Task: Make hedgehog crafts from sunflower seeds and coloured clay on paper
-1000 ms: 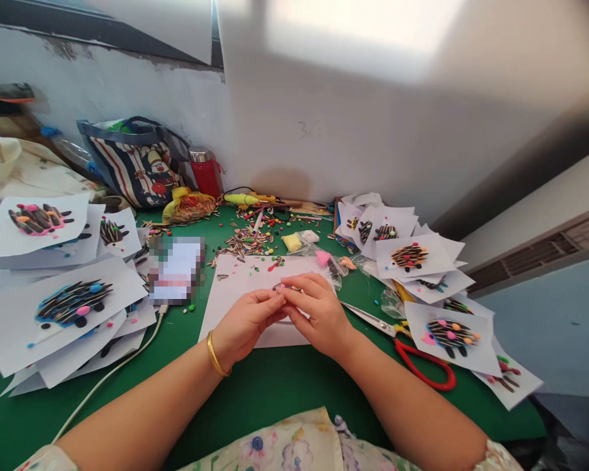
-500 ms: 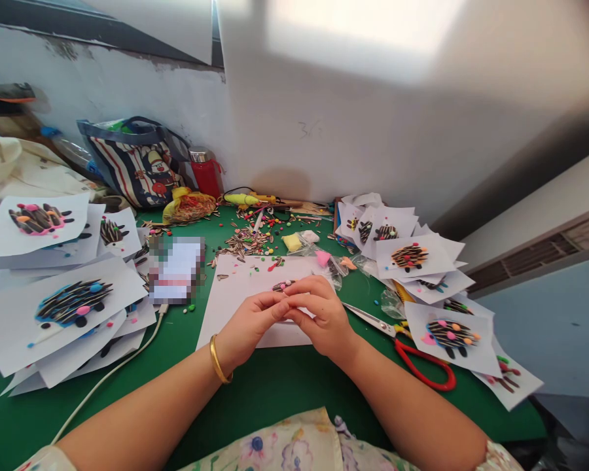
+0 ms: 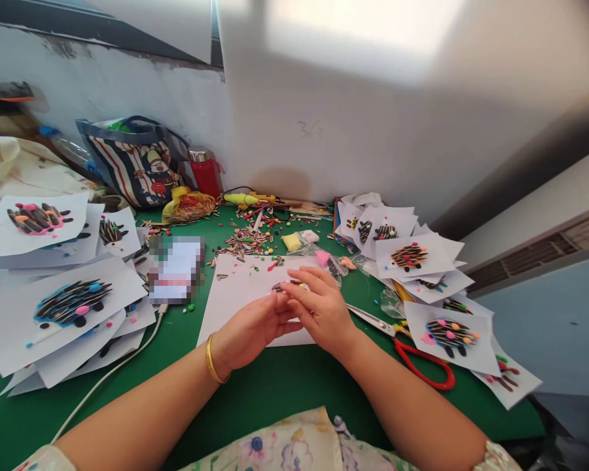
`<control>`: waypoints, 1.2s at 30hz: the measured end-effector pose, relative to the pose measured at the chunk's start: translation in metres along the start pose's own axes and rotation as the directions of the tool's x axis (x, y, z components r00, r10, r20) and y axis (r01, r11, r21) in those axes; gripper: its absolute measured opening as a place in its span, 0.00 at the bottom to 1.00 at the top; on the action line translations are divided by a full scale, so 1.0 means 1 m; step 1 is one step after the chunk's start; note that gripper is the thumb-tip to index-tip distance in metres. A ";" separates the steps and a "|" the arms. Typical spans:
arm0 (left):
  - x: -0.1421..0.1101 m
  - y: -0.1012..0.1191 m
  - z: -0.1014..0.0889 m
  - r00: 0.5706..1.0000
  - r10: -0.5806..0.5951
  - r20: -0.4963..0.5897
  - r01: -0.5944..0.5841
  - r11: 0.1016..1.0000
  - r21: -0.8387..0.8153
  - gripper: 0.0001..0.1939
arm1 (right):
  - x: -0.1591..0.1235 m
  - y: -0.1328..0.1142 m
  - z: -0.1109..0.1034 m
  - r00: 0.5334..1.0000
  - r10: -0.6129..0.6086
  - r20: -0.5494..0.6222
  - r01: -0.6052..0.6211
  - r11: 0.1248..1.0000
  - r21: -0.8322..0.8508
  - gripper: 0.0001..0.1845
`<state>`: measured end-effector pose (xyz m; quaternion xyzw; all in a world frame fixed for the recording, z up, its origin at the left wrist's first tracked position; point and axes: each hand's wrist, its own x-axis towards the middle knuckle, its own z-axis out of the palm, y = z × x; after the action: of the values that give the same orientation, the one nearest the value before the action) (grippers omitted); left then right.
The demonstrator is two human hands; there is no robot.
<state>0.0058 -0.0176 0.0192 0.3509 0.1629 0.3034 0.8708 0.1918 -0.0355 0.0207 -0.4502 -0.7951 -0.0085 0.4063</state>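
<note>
My left hand (image 3: 255, 329) is turned palm up, its fingers stretched out over the white sheet (image 3: 226, 307). Across its fingers lies my right hand (image 3: 318, 307), palm down, with its own fingers extended and slightly apart. Whatever may lie between the two hands is hidden. Just beyond the fingertips, a small seed figure (image 3: 277, 287) with pink dots shows in part on the sheet. Small coloured bits and a few striped seeds are scattered along the sheet's far edge. A pink lump of modelling clay (image 3: 322, 258) rests at its far right corner.
Finished seed pictures are stacked on paper at left (image 3: 69, 304) and right (image 3: 451, 333). Red-handled scissors (image 3: 425, 363) lie right of my hands. A phone (image 3: 177, 269) with a white cable is to the left. Loose seeds (image 3: 248, 242), yellow clay (image 3: 291, 243) and a red bottle (image 3: 205, 173) stand farther back.
My fingertips were pinched together half a second ago. Now they have spread and straightened, the left palm turning upward and the right hand sliding over it. The table things stay put.
</note>
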 end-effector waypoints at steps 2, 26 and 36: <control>0.000 0.001 -0.001 0.999 -0.008 0.036 0.008 1.000 -0.009 0.23 | 0.000 0.003 -0.001 0.999 0.020 -0.036 -0.020 1.000 -0.014 0.14; 0.006 0.001 -0.005 0.968 0.087 -0.234 0.003 0.933 0.359 0.13 | 0.001 -0.001 0.005 1.000 0.018 -0.005 -0.017 0.990 0.137 0.16; 0.005 0.000 -0.005 0.955 0.116 -0.272 -0.055 0.973 0.223 0.15 | 0.004 -0.011 -0.002 0.999 0.049 0.013 -0.051 0.973 0.226 0.18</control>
<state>0.0070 -0.0117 0.0152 0.4017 0.3017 0.3687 0.7820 0.1843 -0.0397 0.0284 -0.4208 -0.7807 0.0939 0.4524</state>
